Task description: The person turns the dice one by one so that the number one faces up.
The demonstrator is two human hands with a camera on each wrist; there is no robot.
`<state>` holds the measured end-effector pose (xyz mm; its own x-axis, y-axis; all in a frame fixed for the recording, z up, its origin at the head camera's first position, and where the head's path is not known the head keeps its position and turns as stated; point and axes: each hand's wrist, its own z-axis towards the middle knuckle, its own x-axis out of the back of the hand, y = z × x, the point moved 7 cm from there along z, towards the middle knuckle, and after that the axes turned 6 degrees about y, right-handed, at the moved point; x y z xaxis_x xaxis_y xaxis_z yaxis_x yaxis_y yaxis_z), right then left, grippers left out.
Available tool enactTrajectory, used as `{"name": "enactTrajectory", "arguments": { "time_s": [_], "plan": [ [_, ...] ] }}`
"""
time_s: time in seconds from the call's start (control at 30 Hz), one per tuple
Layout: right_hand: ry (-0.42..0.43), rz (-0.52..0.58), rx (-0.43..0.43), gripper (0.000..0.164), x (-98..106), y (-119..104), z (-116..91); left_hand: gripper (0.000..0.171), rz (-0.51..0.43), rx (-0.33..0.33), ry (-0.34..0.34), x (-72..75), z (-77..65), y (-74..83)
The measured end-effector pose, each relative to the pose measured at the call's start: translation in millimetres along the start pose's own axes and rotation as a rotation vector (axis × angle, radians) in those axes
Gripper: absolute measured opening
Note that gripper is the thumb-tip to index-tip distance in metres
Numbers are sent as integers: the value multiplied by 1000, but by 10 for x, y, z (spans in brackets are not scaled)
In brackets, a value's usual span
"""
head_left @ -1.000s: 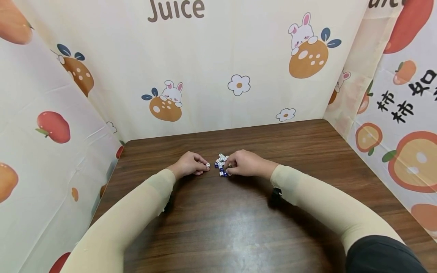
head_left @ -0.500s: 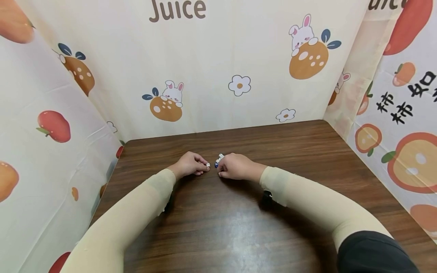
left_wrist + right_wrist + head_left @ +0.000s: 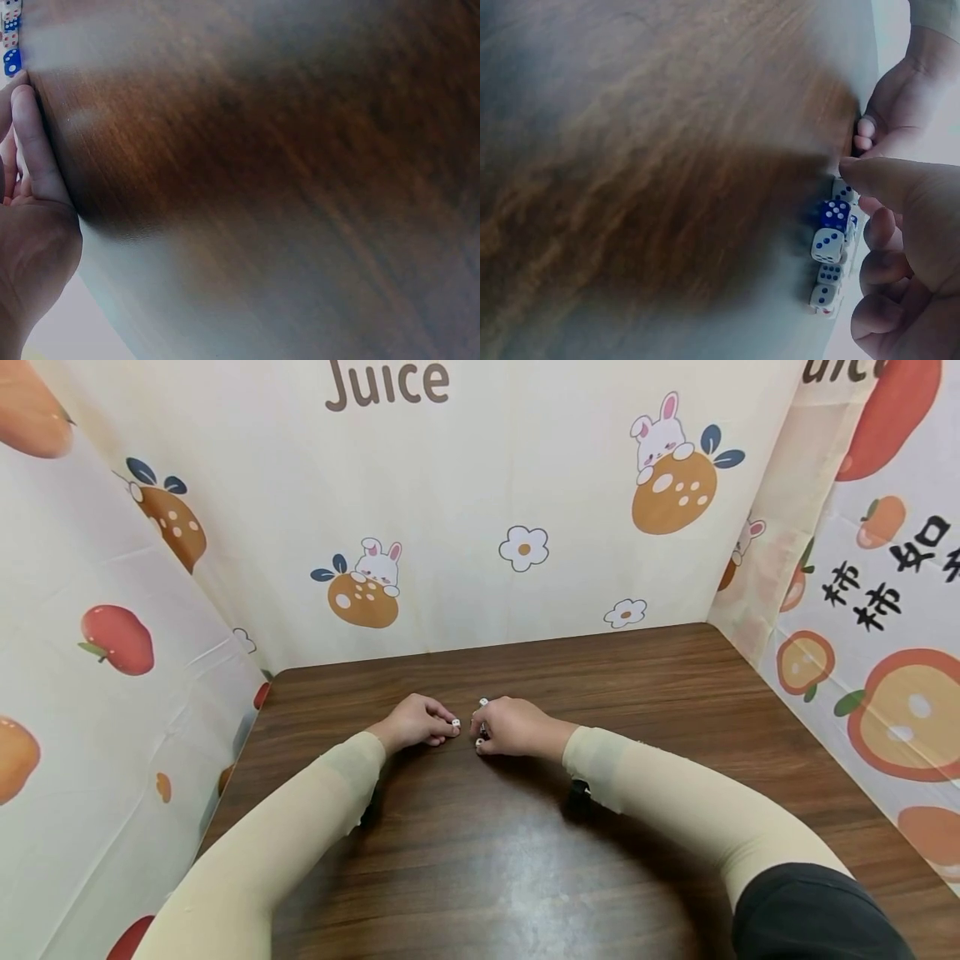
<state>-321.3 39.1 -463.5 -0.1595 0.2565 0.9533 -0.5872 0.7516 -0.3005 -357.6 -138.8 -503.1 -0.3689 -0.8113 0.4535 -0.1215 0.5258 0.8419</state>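
In the head view, my left hand [image 3: 412, 721] rests on the table with a white die [image 3: 456, 723] pinched between thumb and fingertips. A short gap to the right, my right hand [image 3: 517, 727] bends over a small cluster of dice and mostly hides it. A white die [image 3: 479, 742] shows at its thumb and index fingertips, which pinch it. The right wrist view shows that white die [image 3: 844, 189] just under the thumb, with a blue die [image 3: 835, 214] and several white dice [image 3: 827, 245] beside the curled fingers. Another white die [image 3: 483, 702] peeks out behind the right hand.
A brown wood-grain table [image 3: 465, 860] lies under both hands. Printed cloth walls [image 3: 450, 485] with fruit and rabbit pictures stand along its back and sides. In the left wrist view, a blue die [image 3: 12, 61] lies beyond the left fingertips.
My right hand has moved left over the dice, covering most of the cluster, and a white die now shows at its fingertips. The left hand has stayed in place with its die.
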Motion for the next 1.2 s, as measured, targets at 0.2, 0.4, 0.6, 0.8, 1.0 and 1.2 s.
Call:
{"name": "enactTrajectory", "arguments": {
  "time_s": [0.2, 0.4, 0.6, 0.8, 1.0, 1.2],
  "plan": [
    [7, -22, -4, 9, 20, 8, 19, 21, -8, -1, 2, 7, -9, 6],
    [1, -12, 43, 5, -33, -40, 44, 21, -4, 8, 3, 15, -8, -6],
    [4, -44, 36, 6, -67, -22, 53, 22, 0, 6, 2, 20, -9, -13],
    [20, 19, 10, 9, 27, 31, 19, 20, 1, 8, 5, 13, 7, -26],
    [43, 173, -67, 7, 222, 275, -110, 21, 0, 5, 7, -12, 15, -22],
    [73, 237, -70, 5, 292, 545, -271, 19, 1, 8, 5, -8, 32, -44]
  ]
}}
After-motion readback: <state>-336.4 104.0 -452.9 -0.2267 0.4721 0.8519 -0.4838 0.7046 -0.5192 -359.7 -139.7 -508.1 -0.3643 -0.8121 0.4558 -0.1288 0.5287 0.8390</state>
